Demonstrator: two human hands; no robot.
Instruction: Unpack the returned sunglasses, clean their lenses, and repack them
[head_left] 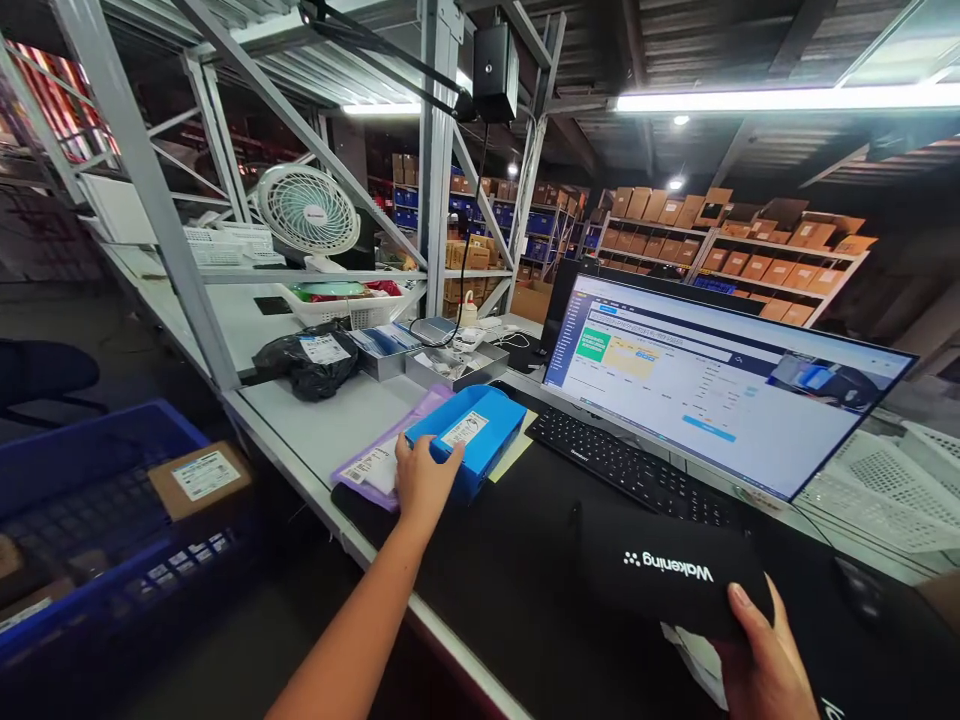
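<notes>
My left hand (426, 480) grips the near end of a blue plastic bin (491, 455), thumb and fingers bent over its rim. A white printed label (466, 430) shows in the bin. Beside and partly under the bin lies a purple-edged plastic mailer bag (375, 465) with a printed label. Held in my right hand (769, 650) is a flat black case (667, 575) with white "Wakening" lettering, upside down to me. My thumb lies on its top and the other fingers are partly hidden. Something white (697, 660), perhaps a wrapper, shows below the case.
A keyboard (622, 460) and a lit monitor (720, 385) stand behind the black desk mat (510, 590), with a mouse (859, 590) at right. A black wrapped parcel (309, 358) and metal trays (457, 368) sit at the back. Left of the table is a blue crate (150, 425) holding cartons.
</notes>
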